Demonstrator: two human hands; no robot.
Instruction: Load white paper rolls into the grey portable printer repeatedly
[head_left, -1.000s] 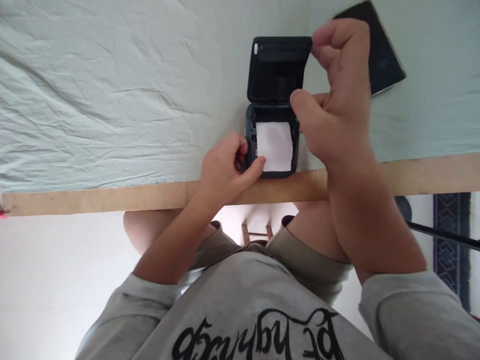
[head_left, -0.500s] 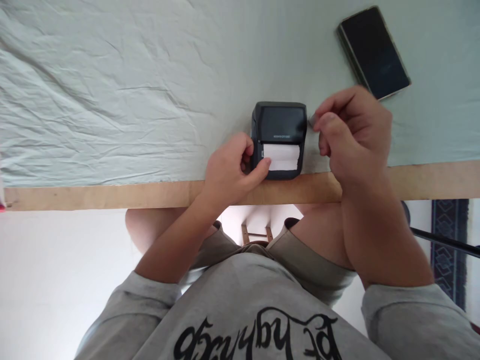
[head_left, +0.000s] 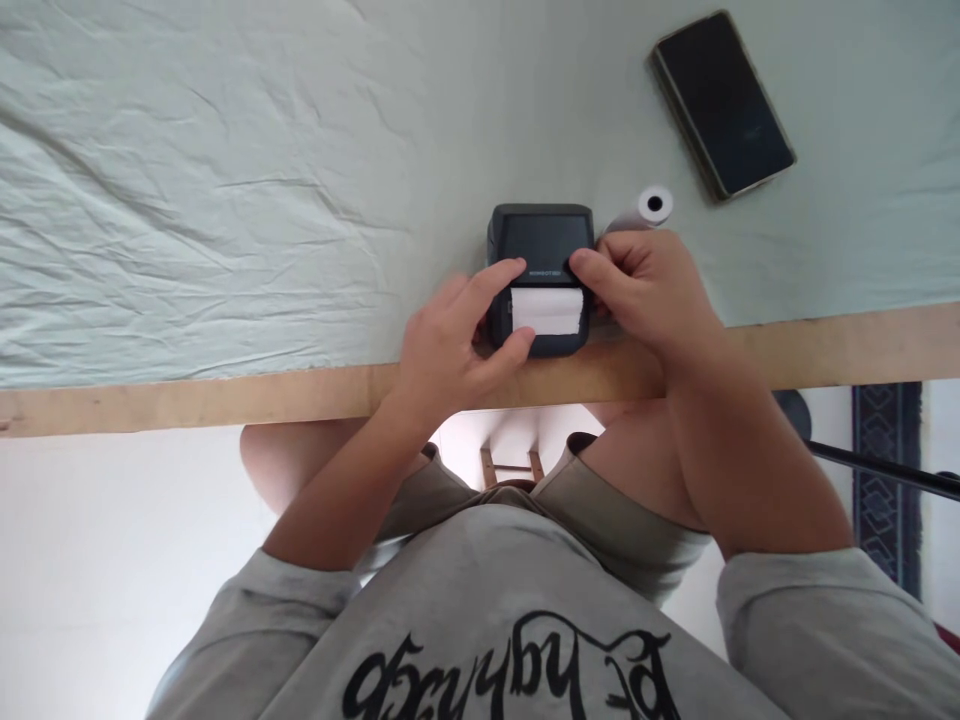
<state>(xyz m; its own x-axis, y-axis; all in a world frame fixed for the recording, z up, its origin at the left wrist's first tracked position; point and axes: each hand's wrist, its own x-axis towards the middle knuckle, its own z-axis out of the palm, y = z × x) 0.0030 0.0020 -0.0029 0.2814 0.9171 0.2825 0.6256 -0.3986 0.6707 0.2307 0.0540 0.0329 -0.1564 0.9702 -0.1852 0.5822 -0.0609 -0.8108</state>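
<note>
A small black receipt printer point(head_left: 546, 235) lies on the table near its front edge, with a strip of white paper point(head_left: 551, 311) out across its front. My left hand point(head_left: 461, 330) grips the printer's left side, one finger on the lid and the thumb by the paper. At the right side, my right hand point(head_left: 649, 285) is closed on the printer, its thumb on the lid's edge and the other fingers partly hidden. Just behind my right hand lies a white paper roll point(head_left: 639, 210), its dark core showing.
Beyond the roll, a dark-screened phone point(head_left: 726, 105) rests at an angle on something thick. A wrinkled pale green cloth point(head_left: 225, 200) covers the table, leaving a bare wooden front edge point(head_left: 225, 397). A black pole point(head_left: 877, 468) crosses the lower right.
My right hand has come left onto the printer's side, and the paper roll shows behind it. My left forefinger has stretched onto the lid. The whole view has shifted slightly.
</note>
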